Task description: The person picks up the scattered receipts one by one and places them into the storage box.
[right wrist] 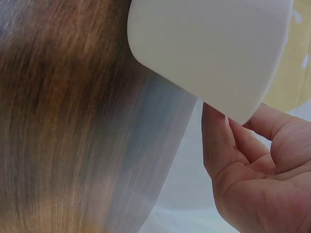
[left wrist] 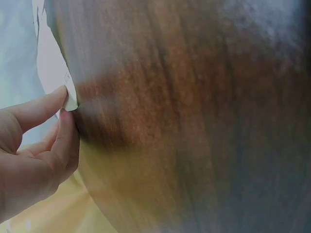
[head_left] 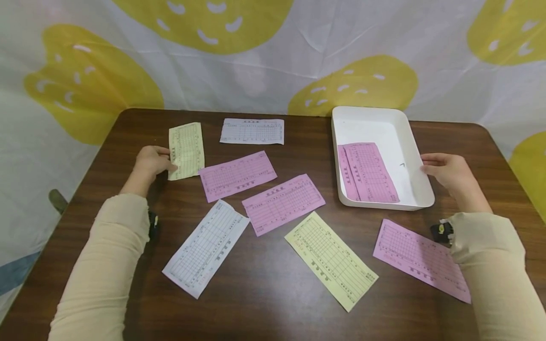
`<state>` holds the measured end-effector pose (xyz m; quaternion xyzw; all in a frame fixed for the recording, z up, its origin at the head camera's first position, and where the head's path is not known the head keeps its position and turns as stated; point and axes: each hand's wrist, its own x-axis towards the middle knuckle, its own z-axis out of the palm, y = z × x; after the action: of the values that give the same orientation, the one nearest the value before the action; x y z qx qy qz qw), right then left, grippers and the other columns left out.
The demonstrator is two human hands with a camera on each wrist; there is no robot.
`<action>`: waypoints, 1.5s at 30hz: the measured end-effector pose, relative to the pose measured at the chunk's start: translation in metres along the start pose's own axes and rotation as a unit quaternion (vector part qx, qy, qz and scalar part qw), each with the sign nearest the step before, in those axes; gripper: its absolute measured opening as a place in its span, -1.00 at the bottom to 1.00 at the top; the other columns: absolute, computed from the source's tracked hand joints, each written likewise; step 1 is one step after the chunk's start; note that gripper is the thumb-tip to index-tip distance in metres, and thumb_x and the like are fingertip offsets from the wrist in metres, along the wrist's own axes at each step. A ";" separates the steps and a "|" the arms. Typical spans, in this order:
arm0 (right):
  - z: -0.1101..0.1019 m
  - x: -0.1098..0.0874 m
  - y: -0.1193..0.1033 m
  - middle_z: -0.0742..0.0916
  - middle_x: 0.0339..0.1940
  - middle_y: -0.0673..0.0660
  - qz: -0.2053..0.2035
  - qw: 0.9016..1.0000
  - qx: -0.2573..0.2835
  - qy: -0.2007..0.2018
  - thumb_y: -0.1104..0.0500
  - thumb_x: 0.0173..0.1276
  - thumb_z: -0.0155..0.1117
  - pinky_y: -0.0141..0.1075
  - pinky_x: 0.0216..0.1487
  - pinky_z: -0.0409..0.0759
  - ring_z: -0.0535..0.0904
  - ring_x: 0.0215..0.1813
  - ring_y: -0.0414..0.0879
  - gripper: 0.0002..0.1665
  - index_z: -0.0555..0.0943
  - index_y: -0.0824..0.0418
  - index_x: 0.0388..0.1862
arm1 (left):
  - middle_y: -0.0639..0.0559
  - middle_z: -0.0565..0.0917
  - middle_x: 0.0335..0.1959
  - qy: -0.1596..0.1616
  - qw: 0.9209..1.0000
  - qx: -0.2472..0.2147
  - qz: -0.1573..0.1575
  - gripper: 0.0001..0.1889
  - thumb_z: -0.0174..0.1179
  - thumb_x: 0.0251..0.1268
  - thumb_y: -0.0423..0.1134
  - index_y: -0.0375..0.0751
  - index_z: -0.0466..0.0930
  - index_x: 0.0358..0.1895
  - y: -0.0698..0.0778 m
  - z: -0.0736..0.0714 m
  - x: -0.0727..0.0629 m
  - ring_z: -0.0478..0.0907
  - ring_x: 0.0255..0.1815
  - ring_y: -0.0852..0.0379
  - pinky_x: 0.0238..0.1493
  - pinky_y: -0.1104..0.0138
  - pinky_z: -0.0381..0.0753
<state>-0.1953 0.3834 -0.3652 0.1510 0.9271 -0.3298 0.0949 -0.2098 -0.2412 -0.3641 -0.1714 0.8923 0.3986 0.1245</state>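
Note:
At the far left of the table, my left hand [head_left: 150,163] pinches the near-left corner of a yellow printed slip [head_left: 187,151]. The left wrist view has the thumb and fingertips meeting on the slip's edge [left wrist: 56,65]. My right hand [head_left: 448,173] grips the right side wall of a white rectangular tray [head_left: 367,116]. From the right wrist, the fingers of that hand [right wrist: 257,160] sit at the lower edge of the tray's outer wall [right wrist: 209,43]. Overlapping pink slips [head_left: 371,173] lie inside the tray, toward its near left.
A white slip [head_left: 253,131] lies at the back. Two pink slips [head_left: 239,176] [head_left: 283,203] are mid-table, with another white slip [head_left: 206,248] and a yellow slip [head_left: 332,261] nearer. One pink slip [head_left: 420,258] lies partly under the right forearm. A patterned curtain [head_left: 256,71] hangs behind.

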 end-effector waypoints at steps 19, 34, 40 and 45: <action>0.001 -0.014 -0.015 0.44 0.27 0.53 -0.005 1.000 0.017 -0.011 0.19 0.45 0.04 0.18 0.28 0.44 0.40 0.21 0.28 -0.43 0.30 0.45 0.35 | 0.22 0.49 -0.35 -0.069 0.993 -0.097 -0.023 -0.18 0.15 0.18 -0.43 -0.44 -0.09 0.48 -0.002 -0.016 -0.006 0.38 -0.53 0.52 -0.33 0.66 0.50; 0.003 -0.004 -0.005 0.47 0.26 0.47 -0.006 1.000 0.006 -0.002 0.15 0.44 0.08 -0.02 0.03 0.64 0.45 0.16 0.21 -0.44 0.34 0.39 0.34 | -0.09 0.44 -0.05 -0.053 0.989 -0.136 -0.025 -0.40 -0.04 0.37 -0.38 -0.51 0.05 0.42 -0.009 -0.011 -0.005 0.46 -0.52 0.49 -0.27 0.64 0.64; 0.005 0.019 0.020 0.51 0.24 0.39 -0.006 1.000 -0.004 0.005 0.03 0.44 0.10 -0.01 0.03 0.63 0.48 0.13 0.16 -0.42 0.37 0.31 0.33 | -0.02 0.42 -0.12 -0.033 0.988 -0.153 -0.007 -0.44 -0.09 0.42 -0.34 -0.49 0.07 0.42 -0.007 -0.015 -0.006 0.47 -0.52 0.51 -0.26 0.67 0.63; 0.003 0.013 0.013 0.56 0.17 0.32 -0.007 1.000 -0.007 0.010 0.07 0.43 0.12 -0.25 -0.17 0.69 0.55 0.00 0.02 -0.45 0.39 0.30 0.31 | 0.06 0.39 -0.08 -0.029 0.980 -0.196 0.005 -0.41 -0.06 0.44 -0.26 -0.43 0.04 0.45 -0.004 -0.021 -0.006 0.46 -0.42 0.50 -0.18 0.68 0.62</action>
<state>-0.2024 0.3938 -0.3791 0.1473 0.9313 -0.3221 0.0846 -0.2041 -0.2578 -0.3511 -0.1760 0.7939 0.5711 0.1120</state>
